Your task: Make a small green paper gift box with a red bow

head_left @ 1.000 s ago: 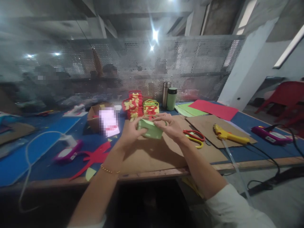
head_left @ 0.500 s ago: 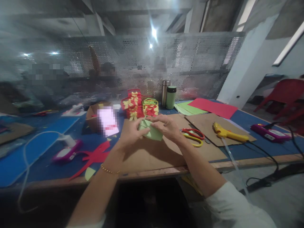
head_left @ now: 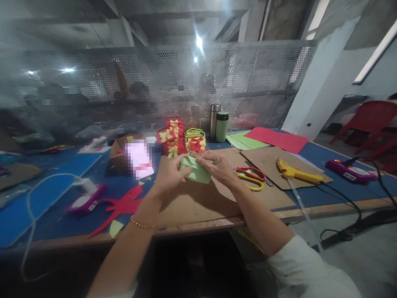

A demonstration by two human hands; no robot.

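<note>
Centrally: one small pale-green paper box, held just above the cardboard sheet on the table, between both hands. Left hand: closed on the box's left end, thumb on top. Right hand: fingers pinching the upper right edge. Handling, by judgement: very light, thin-walled, easily creased or crushed. It is best taken by its folded corners and edges with gentle pressure, not by the flat faces. Nearby, right: red-and-yellow scissors, yellow glue gun. Behind: decorated boxes in red and yellow, steel flask, green cup, coloured paper sheets.
</note>
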